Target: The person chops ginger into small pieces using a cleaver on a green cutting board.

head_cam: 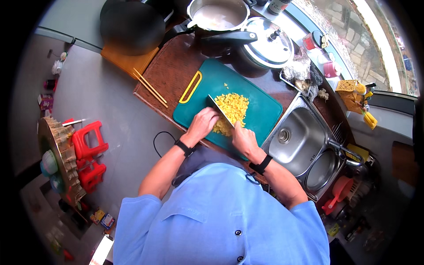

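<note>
My right hand point(245, 140) grips the handle end of a broad-bladed kitchen knife point(219, 108), and the fingers hide the handle. The blade runs diagonally away from me and is seen nearly edge-on. Against its left side, near the middle, are the bent fingers of my left hand point(204, 122); whether they press on the metal cannot be seen. Finely chopped yellow food point(235, 105) is heaped mostly right of the blade. Under it lies a teal cutting board point(261, 102) with a yellow-rimmed handle slot. A few loose bits sit farther up the board.
Wooden chopsticks point(150, 87) lie left of the board on the brown countertop point(175, 61). Beyond it stand an open pressure cooker pot point(218, 16) holding cloudy liquid, its shiny lid point(268, 43) and a dark wok point(132, 28). A steel sink point(296, 132) adjoins the right side.
</note>
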The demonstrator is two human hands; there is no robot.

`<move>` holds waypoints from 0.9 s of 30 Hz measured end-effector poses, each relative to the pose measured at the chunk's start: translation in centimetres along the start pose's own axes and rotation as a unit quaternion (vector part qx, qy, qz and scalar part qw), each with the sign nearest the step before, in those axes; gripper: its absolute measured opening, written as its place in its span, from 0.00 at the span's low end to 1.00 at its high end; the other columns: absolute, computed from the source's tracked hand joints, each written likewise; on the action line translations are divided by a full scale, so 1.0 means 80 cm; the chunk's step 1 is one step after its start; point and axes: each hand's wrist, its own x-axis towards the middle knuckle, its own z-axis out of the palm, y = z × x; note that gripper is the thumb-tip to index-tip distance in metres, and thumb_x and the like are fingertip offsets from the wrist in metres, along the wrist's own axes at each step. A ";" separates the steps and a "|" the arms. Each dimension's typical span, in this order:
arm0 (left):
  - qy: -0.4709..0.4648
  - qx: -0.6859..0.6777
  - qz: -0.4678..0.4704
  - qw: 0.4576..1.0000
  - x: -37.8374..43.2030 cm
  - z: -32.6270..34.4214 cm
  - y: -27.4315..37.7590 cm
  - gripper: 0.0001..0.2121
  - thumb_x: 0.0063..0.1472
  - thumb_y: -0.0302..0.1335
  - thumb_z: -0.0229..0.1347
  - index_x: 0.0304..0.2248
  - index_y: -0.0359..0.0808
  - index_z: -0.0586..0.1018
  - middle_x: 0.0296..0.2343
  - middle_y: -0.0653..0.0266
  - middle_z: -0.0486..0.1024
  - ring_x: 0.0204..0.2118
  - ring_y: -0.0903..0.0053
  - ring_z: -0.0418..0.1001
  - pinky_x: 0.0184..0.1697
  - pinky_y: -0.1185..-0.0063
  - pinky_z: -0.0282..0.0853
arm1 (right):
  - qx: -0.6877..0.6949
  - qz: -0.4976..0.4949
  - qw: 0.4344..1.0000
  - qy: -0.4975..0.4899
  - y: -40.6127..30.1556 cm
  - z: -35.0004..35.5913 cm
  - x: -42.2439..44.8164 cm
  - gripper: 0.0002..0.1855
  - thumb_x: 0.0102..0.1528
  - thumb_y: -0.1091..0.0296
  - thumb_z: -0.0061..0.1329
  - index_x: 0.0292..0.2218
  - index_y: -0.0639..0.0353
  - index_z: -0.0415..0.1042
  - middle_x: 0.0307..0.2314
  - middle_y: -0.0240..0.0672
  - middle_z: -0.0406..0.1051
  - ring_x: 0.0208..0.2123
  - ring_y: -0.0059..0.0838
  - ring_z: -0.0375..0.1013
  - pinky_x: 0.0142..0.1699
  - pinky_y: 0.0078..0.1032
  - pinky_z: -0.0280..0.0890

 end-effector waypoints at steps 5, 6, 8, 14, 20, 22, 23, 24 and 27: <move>0.005 -0.032 -0.058 0.998 -0.032 -0.018 0.019 0.12 0.57 0.24 0.66 0.39 0.31 0.80 0.36 0.54 0.77 0.40 0.56 0.78 0.43 0.64 0.76 | 0.022 -0.027 0.999 0.013 0.000 -0.030 -0.016 0.09 0.64 0.67 0.47 0.38 0.63 0.63 0.21 0.53 0.76 0.25 0.59 0.77 0.31 0.55 0.70; -0.001 -0.039 -0.071 0.997 -0.035 -0.013 0.015 0.11 0.57 0.24 0.66 0.39 0.31 0.80 0.36 0.54 0.78 0.40 0.55 0.78 0.43 0.64 0.76 | 0.016 -0.038 0.999 0.007 -0.001 -0.038 -0.019 0.09 0.64 0.67 0.47 0.38 0.63 0.63 0.21 0.52 0.76 0.25 0.59 0.77 0.30 0.55 0.70; -0.013 -0.053 -0.098 0.994 -0.040 -0.002 0.006 0.10 0.57 0.23 0.65 0.38 0.32 0.81 0.36 0.54 0.78 0.39 0.55 0.78 0.41 0.64 0.76 | 0.002 -0.056 0.998 -0.004 0.000 -0.046 -0.023 0.09 0.64 0.67 0.47 0.37 0.62 0.62 0.21 0.52 0.76 0.24 0.58 0.77 0.30 0.55 0.69; 0.015 -0.031 -0.041 0.999 -0.033 0.015 0.006 0.06 0.57 0.20 0.62 0.36 0.35 0.82 0.34 0.55 0.79 0.38 0.52 0.78 0.39 0.63 0.76 | -0.032 -0.060 0.997 -0.028 0.011 -0.035 -0.033 0.09 0.63 0.69 0.47 0.36 0.63 0.62 0.20 0.53 0.75 0.24 0.57 0.77 0.30 0.54 0.70; -0.013 -0.003 -0.033 0.999 -0.025 0.013 0.004 0.05 0.59 0.20 0.61 0.36 0.35 0.83 0.34 0.54 0.79 0.39 0.52 0.78 0.40 0.63 0.76 | -0.006 -0.025 1.000 -0.015 0.016 0.024 -0.010 0.12 0.64 0.66 0.49 0.37 0.64 0.61 0.21 0.55 0.75 0.25 0.62 0.76 0.31 0.56 0.70; -0.015 -0.009 -0.023 1.000 -0.023 0.009 0.005 0.05 0.59 0.20 0.61 0.36 0.34 0.83 0.34 0.54 0.79 0.39 0.53 0.78 0.40 0.63 0.76 | -0.005 -0.028 0.999 -0.017 0.012 0.021 -0.005 0.12 0.64 0.66 0.49 0.37 0.64 0.61 0.21 0.56 0.75 0.25 0.62 0.76 0.32 0.56 0.70; -0.017 -0.016 -0.020 1.000 -0.028 0.006 0.003 0.06 0.59 0.21 0.61 0.36 0.34 0.83 0.34 0.54 0.79 0.39 0.53 0.78 0.41 0.64 0.76 | 0.006 -0.031 0.999 -0.008 0.013 0.015 -0.007 0.12 0.64 0.66 0.48 0.37 0.64 0.61 0.22 0.56 0.75 0.25 0.62 0.76 0.32 0.56 0.70; -0.019 -0.022 -0.018 0.999 -0.030 0.003 0.001 0.06 0.59 0.21 0.61 0.37 0.34 0.82 0.34 0.55 0.79 0.39 0.54 0.79 0.41 0.64 0.76 | 0.017 -0.037 0.999 -0.001 0.010 0.003 -0.012 0.12 0.65 0.66 0.48 0.37 0.64 0.61 0.22 0.56 0.75 0.26 0.63 0.76 0.31 0.56 0.70; 0.049 -0.027 -0.073 0.996 -0.022 -0.001 0.014 0.05 0.59 0.21 0.62 0.36 0.33 0.82 0.34 0.56 0.79 0.39 0.56 0.79 0.42 0.65 0.77 | 0.030 -0.030 0.999 0.017 -0.004 -0.029 -0.021 0.10 0.65 0.66 0.46 0.38 0.63 0.61 0.24 0.55 0.77 0.26 0.63 0.77 0.31 0.56 0.70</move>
